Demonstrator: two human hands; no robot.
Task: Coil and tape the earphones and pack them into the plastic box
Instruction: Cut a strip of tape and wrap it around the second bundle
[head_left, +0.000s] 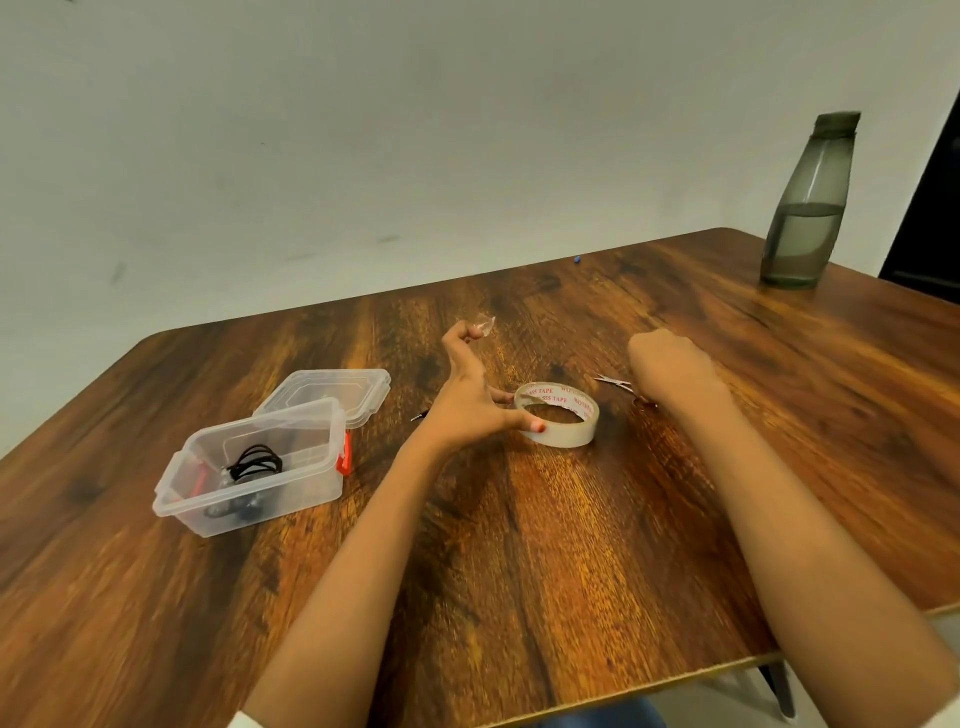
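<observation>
An open clear plastic box (311, 486) stands at the left, with coiled black earphones (255, 461) lying inside. My left hand (465, 402) pinches the near rim of a clear tape roll (563, 434) between thumb and fingers. A cut piece of clear tape (484, 325) sticks to its raised index fingertip. My right hand (670, 369) is closed around small scissors (615, 383), whose blades stick out to the left. A black earphone plug (420, 415) peeks out from under my left hand; the rest of that cable is hidden.
The box lid (337, 387) lies open behind the box, which has red clasps. A grey water bottle (808, 208) stands at the far right corner of the wooden table (519, 571). The table's near edge runs at the lower right.
</observation>
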